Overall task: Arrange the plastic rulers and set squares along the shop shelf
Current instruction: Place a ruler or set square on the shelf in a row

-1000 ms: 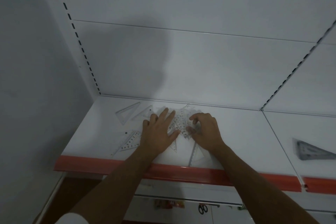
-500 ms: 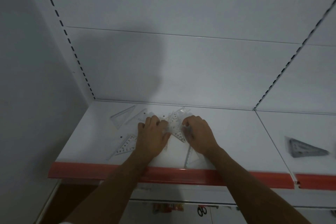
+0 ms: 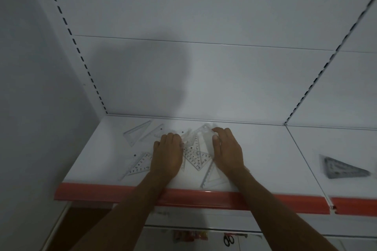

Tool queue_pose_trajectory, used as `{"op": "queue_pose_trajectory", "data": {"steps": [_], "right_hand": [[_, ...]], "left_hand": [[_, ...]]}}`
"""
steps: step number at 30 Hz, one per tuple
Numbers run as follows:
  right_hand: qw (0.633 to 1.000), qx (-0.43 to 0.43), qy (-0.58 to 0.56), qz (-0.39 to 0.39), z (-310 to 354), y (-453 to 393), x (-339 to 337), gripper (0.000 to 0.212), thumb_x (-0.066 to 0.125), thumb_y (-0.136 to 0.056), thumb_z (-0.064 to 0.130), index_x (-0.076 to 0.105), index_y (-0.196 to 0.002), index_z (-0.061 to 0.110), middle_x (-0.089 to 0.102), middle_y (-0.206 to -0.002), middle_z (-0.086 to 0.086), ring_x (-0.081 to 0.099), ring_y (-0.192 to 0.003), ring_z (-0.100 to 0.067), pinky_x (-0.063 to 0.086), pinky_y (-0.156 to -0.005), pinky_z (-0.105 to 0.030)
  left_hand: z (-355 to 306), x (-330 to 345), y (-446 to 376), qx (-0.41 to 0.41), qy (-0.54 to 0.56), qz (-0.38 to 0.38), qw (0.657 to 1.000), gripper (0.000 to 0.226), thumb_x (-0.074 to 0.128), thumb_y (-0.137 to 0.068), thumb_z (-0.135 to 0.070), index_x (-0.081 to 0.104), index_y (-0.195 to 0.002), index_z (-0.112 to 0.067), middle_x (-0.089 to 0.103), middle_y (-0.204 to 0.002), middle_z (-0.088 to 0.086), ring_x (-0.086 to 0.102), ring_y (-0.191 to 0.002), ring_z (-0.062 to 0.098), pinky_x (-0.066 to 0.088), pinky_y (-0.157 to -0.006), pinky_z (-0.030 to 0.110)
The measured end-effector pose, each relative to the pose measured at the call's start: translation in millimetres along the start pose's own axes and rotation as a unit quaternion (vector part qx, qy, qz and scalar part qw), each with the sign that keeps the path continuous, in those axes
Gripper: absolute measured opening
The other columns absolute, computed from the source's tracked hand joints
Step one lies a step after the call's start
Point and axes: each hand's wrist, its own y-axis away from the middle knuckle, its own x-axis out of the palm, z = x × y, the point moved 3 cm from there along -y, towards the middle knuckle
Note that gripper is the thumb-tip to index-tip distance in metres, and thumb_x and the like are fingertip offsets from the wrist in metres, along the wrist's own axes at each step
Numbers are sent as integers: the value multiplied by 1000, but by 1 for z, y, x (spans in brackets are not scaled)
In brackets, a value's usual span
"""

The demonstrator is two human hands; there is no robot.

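Hands: two, bare, both reaching over the shelf edge onto the pile between them.
Left hand (image 3: 167,154): knuckles up, fingers curled down onto the left side of the pile; whether it grips a piece or only presses, the view does not show.
Right hand (image 3: 227,150): fingers bent over the pile's right side, thumb against the plastic; a true grip cannot be told.
Pile (image 3: 196,154): several clear plastic set squares and rulers overlapping between the hands, black numerals printed along their edges; exact count unreadable.
Loose squares: one clear hollow triangle (image 3: 137,132) at back left; one numbered triangle (image 3: 140,164) just left of the left wrist.
Ruler (image 3: 207,173): clear strip with tick marks, lying near the front lip beside the right wrist.
Dark square (image 3: 342,167): one grey triangle, alone on the next bay, well apart.
Shelf (image 3: 265,149): flat white metal, smooth, with a glossy red front lip (image 3: 204,197).
Uprights: two slotted strips on the white back panel.
Scissors (image 3: 228,240): one black-handled pair, hanging below.
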Motion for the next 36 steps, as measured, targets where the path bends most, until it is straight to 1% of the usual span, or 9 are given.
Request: {"op": "queue_pose_trajectory", "data": {"steps": [4,7,10,15,19,24,27,30,36], "right_hand": [[996,69,-58,-7,-5,-5,-3,45,26,-100,40,60,-119,18,62,-110,5,55,-96,-7,38,-80,-18],[982,135,-130,-32,-15,-10,-6,28,43,-100,26,69,-108,18,68,-92,10,57,-76,3,38,-69,-7],[948,226,-222,-25,-27,-12,-10,19,55,-95,23,73,-97,28,71,-77,7,61,-66,4,47,-67,-15],[804,353,-477,-24,-30,-19,-19,10,65,-90,10,69,-97,6,65,-71,-13,52,-50,-11,45,-46,-20],[777,383,-499,-35,-36,-28,-22,14,58,-92,3,54,-81,11,60,-67,-14,52,-49,-16,45,-45,-24],[753,433,-492,-52,-42,-29,-26,18,54,-95,18,63,-80,13,49,-59,-5,42,-52,-16,35,-43,-24],[750,451,-477,-75,-45,-30,-31,47,33,-102,42,65,-88,12,48,-57,-4,41,-48,-14,33,-45,-24],[773,437,-453,-78,-43,-30,-46,63,18,-102,51,69,-95,13,51,-57,-4,43,-47,-14,36,-47,-24],[766,410,-480,-120,-41,-14,-92,36,40,-102,23,67,-100,-1,54,-60,-8,47,-50,-15,41,-45,-22]], "left_hand": [[-1,-1,-1,16,-3,-50,999,10,58,-87,-21,53,-84,-13,53,-81,3,50,-71,22,42,-62,36],[-1,-4,1,27,-18,-83,996,19,48,-91,-28,53,-82,-13,52,-77,2,48,-67,21,42,-59,36],[-2,-8,3,16,-38,-100,994,30,35,-93,-33,54,-81,-14,53,-73,1,50,-63,21,42,-60,36],[-6,-11,4,24,-93,-128,987,27,37,-95,-30,57,-85,-13,56,-73,1,50,-62,21,40,-62,36],[-13,-11,2,69,-159,-139,975,30,38,-96,-27,60,-83,-12,54,-71,2,49,-60,21,40,-60,36],[-20,-16,-3,113,-161,-110,974,34,31,-95,-23,61,-83,-12,55,-72,3,52,-62,22,44,-62,39],[-21,-21,-8,91,-99,-79,988,33,31,-93,-21,63,-90,-12,59,-76,2,56,-67,21,45,-66,39],[-36,-32,-29,66,74,-66,993,32,35,-92,-20,64,-98,-9,66,-86,6,63,-73,23,49,-68,37],[-95,-46,-62,53,301,27,952,21,38,-102,-19,54,-106,-7,57,-100,9,56,-86,24,45,-73,34]]}}
